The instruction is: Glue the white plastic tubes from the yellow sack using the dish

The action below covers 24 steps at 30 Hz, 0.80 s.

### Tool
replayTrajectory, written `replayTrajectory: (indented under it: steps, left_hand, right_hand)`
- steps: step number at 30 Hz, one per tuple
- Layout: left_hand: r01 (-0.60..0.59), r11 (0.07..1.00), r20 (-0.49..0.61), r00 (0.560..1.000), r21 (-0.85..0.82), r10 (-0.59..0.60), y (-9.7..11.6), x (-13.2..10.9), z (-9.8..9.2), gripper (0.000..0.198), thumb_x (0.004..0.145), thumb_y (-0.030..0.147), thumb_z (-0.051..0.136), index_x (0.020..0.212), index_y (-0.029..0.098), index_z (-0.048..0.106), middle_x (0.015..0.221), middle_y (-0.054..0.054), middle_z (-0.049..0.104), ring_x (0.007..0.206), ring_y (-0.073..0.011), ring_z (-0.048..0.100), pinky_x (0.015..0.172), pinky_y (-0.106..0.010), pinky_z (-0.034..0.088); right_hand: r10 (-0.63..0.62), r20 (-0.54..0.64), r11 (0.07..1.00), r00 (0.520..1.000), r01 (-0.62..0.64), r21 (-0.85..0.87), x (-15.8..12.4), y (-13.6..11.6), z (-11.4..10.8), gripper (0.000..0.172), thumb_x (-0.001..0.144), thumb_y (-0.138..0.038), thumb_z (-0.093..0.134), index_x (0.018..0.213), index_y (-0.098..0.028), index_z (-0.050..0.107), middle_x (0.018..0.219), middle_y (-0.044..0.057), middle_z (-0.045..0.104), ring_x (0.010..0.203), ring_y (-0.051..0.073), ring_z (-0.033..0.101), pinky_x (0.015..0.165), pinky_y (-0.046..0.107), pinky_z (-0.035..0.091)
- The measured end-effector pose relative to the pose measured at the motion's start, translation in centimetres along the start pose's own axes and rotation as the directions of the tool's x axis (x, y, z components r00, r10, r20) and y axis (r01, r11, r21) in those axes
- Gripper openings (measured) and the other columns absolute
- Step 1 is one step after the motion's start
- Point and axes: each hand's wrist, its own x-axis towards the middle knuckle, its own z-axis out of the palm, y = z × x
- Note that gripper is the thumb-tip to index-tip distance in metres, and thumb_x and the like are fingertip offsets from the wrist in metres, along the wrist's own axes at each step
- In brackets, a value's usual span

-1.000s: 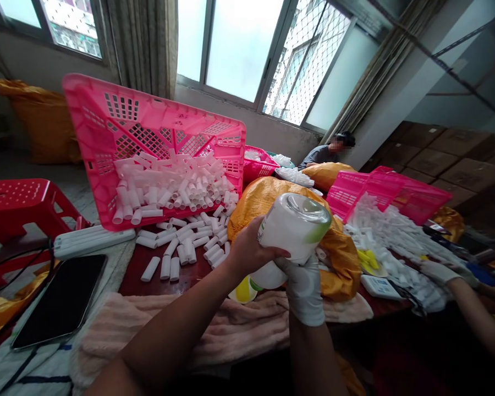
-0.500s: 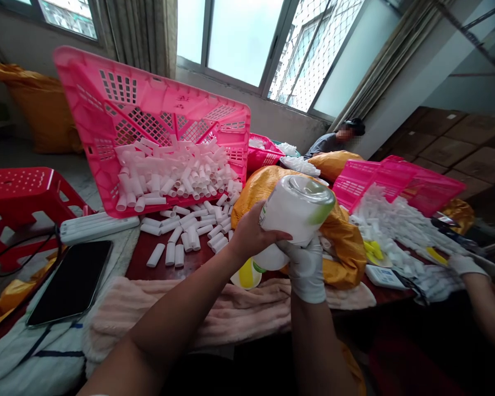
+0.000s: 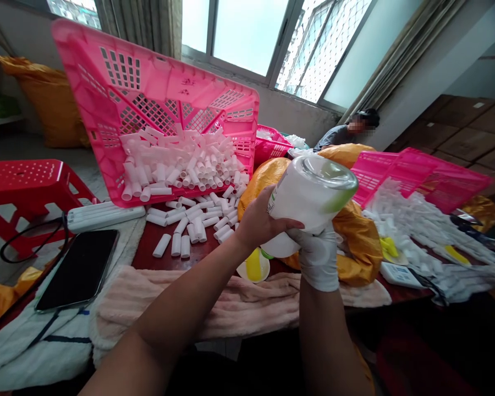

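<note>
The bare left hand [image 3: 258, 223] is gripping a white roll [image 3: 309, 192] at the centre of the frame, its thumb lying across the roll's near side. The gloved right hand [image 3: 318, 258] is curling up against the roll's underside, fingers closed on its lower edge. The roll is hanging tilted above the table, its glossy end facing up and right, in front of an orange bag [image 3: 357, 245]. Just below the hands, a yellow lid [image 3: 253, 267] is lying beside a pink towel [image 3: 231, 305]. At upper left, a pink basket [image 3: 148, 82] is leaning on its side, spilling white tubes [image 3: 181, 170] onto the table. A phone [image 3: 80, 269] is lying at lower left.
</note>
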Motion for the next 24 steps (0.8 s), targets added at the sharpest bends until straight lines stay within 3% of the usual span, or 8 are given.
replayTrajectory:
  steps: [4,11,24]
  left_hand:
    - [-0.002,1.0,-0.012,1.0,0.007,0.002,-0.04,0.13,-0.19,0.079,0.049,0.052,0.072,0.115,0.018,0.045,0.104,-0.007,0.059,0.097,-0.0246,0.054,0.081,-0.034,0.044]
    - [0.0,1.0,0.003,1.0,0.016,0.0,0.09,0.01,-0.17,0.078,0.048,0.053,0.072,0.113,0.018,0.046,0.106,-0.006,0.058,0.103,-0.0261,0.05,0.085,-0.033,0.042]
    - [0.03,0.999,0.003,1.0,-0.02,-0.03,0.66,-0.02,-0.08,0.074,0.048,0.052,0.073,0.11,0.02,0.048,0.1,-0.004,0.06,0.095,-0.024,0.053,0.08,-0.032,0.044]
  right_hand:
    - [-0.016,0.03,1.0,0.999,0.016,0.002,0.31,-0.06,0.28,0.054,0.052,-0.021,0.076,0.102,-0.027,0.058,0.097,0.001,0.066,0.092,0.025,0.06,0.079,0.041,0.05]
    - [-0.044,-0.037,0.999,0.998,0.044,-0.008,0.52,0.58,0.09,0.058,0.046,-0.018,0.079,0.1,-0.028,0.059,0.103,-0.001,0.064,0.097,0.025,0.058,0.083,0.04,0.049]
    - [-0.036,-0.039,0.999,0.999,0.037,0.038,-0.04,0.2,0.1,0.06,0.049,-0.011,0.076,0.105,-0.023,0.057,0.1,0.002,0.065,0.086,0.022,0.062,0.077,0.039,0.051]
